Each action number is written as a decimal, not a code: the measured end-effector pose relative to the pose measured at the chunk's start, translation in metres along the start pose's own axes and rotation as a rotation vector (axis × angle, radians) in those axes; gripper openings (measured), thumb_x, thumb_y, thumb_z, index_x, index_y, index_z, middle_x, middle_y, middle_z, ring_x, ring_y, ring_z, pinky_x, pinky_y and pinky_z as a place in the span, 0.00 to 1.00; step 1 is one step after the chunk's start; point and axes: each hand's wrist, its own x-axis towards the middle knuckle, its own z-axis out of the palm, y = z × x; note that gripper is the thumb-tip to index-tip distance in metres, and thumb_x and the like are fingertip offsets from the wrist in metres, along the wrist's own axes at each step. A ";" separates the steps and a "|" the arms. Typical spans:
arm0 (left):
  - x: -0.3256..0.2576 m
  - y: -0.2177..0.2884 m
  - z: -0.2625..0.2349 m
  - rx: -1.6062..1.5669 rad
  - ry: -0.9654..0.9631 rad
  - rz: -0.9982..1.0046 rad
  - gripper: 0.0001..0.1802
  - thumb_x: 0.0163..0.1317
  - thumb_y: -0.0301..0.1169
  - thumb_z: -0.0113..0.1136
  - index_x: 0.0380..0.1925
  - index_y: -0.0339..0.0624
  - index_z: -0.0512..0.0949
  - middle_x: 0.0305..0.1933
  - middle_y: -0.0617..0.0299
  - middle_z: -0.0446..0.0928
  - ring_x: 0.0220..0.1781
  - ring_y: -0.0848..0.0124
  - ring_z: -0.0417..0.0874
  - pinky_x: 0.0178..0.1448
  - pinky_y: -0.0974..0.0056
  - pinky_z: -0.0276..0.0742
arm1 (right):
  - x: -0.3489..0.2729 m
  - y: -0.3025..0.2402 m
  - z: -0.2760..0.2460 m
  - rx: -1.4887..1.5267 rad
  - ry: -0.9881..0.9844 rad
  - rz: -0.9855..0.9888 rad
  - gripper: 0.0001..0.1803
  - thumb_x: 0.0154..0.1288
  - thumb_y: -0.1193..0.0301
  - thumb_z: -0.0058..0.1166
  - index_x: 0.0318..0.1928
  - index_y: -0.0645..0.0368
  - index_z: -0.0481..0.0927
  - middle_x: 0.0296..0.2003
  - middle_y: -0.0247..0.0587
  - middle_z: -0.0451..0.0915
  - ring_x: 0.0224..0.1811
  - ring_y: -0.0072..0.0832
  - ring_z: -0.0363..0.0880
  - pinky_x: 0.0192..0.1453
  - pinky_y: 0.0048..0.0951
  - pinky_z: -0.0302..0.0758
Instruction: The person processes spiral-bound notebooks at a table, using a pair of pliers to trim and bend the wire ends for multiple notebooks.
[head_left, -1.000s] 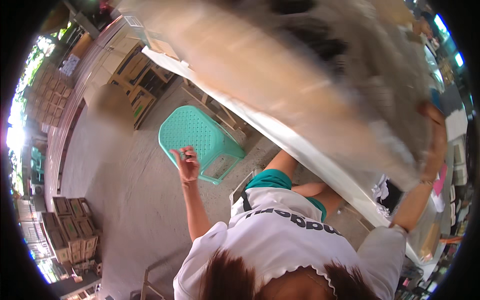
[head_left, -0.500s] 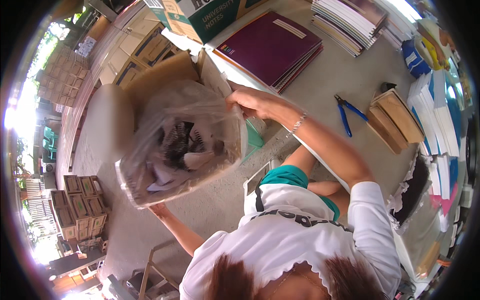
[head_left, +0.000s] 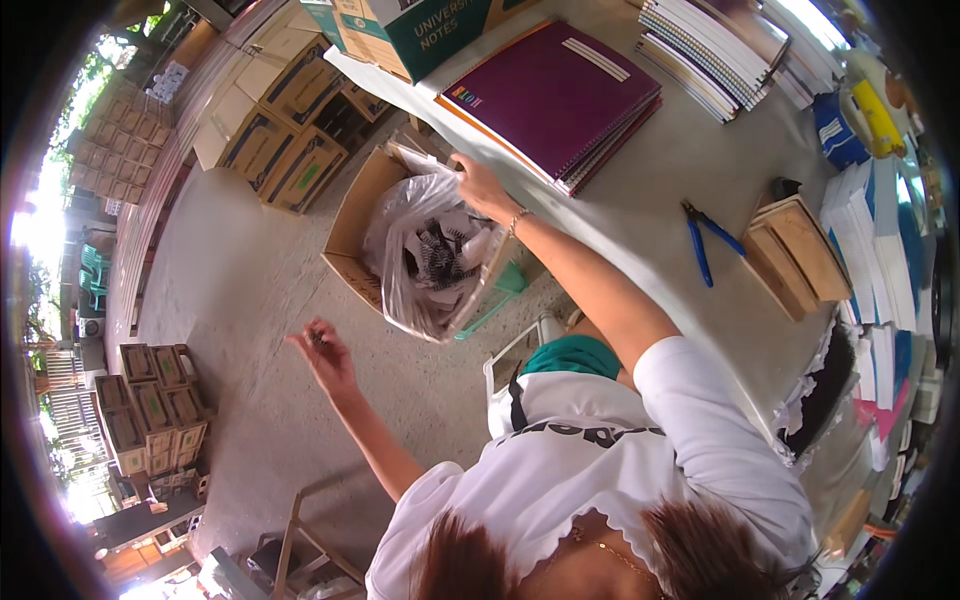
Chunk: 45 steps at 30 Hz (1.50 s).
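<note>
An open cardboard box (head_left: 352,222), lined with a clear plastic bag (head_left: 400,290), stands at a green stool (head_left: 497,292). Inside the bag lie white paper scraps and black spiral binding coils (head_left: 440,255). My right hand (head_left: 487,192) is closed on the box's upper right edge, beside the table. Away from the box, to its lower left, my left hand (head_left: 328,358) hangs over the floor with its fingers curled. Something small and dark shows between those fingers, too small to name.
On the table are purple spiral notebooks (head_left: 555,95), a stack of spiral-bound books (head_left: 705,55), blue-handled pliers (head_left: 708,240) and wooden blocks (head_left: 795,255). A green carton (head_left: 440,40) stands at the back. Cartons (head_left: 285,130) are stacked far left, wooden crates (head_left: 160,410) lower left.
The box has moved away from me and down, from a raised, tilted position to the stool. My left hand has left its lower edge; my right hand still grips its side.
</note>
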 end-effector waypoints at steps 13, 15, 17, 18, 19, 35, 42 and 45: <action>0.066 -0.158 0.059 1.752 0.099 0.038 0.19 0.57 0.43 0.70 0.30 0.35 0.84 0.30 0.60 0.81 0.35 0.67 0.83 0.37 0.66 0.75 | -0.095 0.033 0.021 0.714 0.019 0.692 0.40 0.68 0.52 0.50 0.69 0.66 0.54 0.61 0.62 0.68 0.60 0.47 0.72 0.56 0.43 0.76; 0.078 -0.166 0.060 2.012 -0.086 0.203 0.19 0.55 0.44 0.71 0.30 0.36 0.85 0.33 0.56 0.82 0.37 0.60 0.83 0.43 0.61 0.76 | -0.107 0.026 0.019 0.822 0.040 0.667 0.38 0.69 0.50 0.50 0.69 0.60 0.55 0.60 0.56 0.67 0.59 0.43 0.72 0.51 0.45 0.79; 0.082 -0.173 0.066 2.107 -0.162 0.278 0.21 0.54 0.47 0.70 0.35 0.38 0.85 0.41 0.52 0.81 0.47 0.53 0.79 0.54 0.56 0.72 | -0.112 0.035 0.016 1.063 -0.022 0.627 0.37 0.70 0.51 0.50 0.69 0.58 0.56 0.61 0.54 0.65 0.58 0.43 0.73 0.49 0.46 0.80; 0.081 -0.167 0.056 2.128 -0.169 0.349 0.22 0.54 0.47 0.69 0.37 0.39 0.85 0.43 0.52 0.80 0.49 0.54 0.78 0.55 0.56 0.72 | -0.126 0.016 0.000 0.992 -0.118 0.683 0.38 0.70 0.50 0.51 0.70 0.55 0.54 0.65 0.53 0.61 0.56 0.43 0.74 0.47 0.43 0.81; 0.084 -0.165 0.058 2.144 -0.199 0.433 0.22 0.55 0.48 0.69 0.38 0.39 0.85 0.44 0.53 0.80 0.51 0.55 0.78 0.56 0.56 0.71 | -0.136 0.005 -0.018 0.827 -0.194 0.612 0.36 0.71 0.52 0.50 0.70 0.55 0.55 0.64 0.51 0.63 0.55 0.40 0.75 0.48 0.40 0.81; 0.071 -0.252 0.191 0.773 -0.221 -0.490 0.51 0.64 0.64 0.48 0.72 0.37 0.46 0.62 0.46 0.61 0.64 0.54 0.68 0.67 0.46 0.68 | -0.260 0.013 -0.240 -0.970 0.640 0.005 0.35 0.64 0.55 0.57 0.63 0.64 0.64 0.57 0.55 0.64 0.60 0.50 0.64 0.66 0.52 0.60; 0.083 -0.270 0.192 0.764 -0.198 -0.458 0.47 0.61 0.55 0.61 0.65 0.33 0.51 0.57 0.47 0.61 0.55 0.55 0.71 0.64 0.47 0.73 | -0.235 -0.006 -0.205 -0.804 0.600 -0.068 0.28 0.64 0.60 0.58 0.59 0.61 0.67 0.48 0.53 0.68 0.49 0.44 0.71 0.51 0.50 0.70; 0.083 -0.271 0.194 0.769 -0.238 -0.433 0.40 0.62 0.53 0.61 0.59 0.32 0.61 0.55 0.50 0.65 0.51 0.59 0.73 0.63 0.50 0.76 | -0.219 -0.032 -0.191 -0.595 0.498 -0.133 0.27 0.62 0.61 0.60 0.57 0.60 0.67 0.45 0.53 0.69 0.46 0.44 0.73 0.50 0.50 0.70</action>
